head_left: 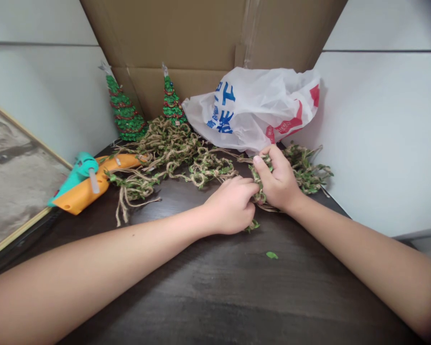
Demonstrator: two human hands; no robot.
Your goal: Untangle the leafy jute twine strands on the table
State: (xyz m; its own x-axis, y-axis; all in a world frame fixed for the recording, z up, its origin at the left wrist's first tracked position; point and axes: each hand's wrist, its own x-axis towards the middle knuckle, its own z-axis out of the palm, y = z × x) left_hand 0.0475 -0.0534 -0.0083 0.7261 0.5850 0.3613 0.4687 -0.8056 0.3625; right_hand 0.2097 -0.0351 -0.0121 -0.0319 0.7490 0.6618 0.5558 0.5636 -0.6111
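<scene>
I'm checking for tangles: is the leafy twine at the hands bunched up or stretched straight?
Bunched up: a compact clump of leafy twine shows between the left hand and right hand.

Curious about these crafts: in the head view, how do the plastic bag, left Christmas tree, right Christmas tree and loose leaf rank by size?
1. Plastic bag
2. Left Christmas tree
3. Right Christmas tree, partly behind leafy twine
4. Loose leaf

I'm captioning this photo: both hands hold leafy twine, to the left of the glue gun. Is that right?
Not quite: the head view shows the left hand and right hand holding leafy twine to the right of the glue gun.
</scene>
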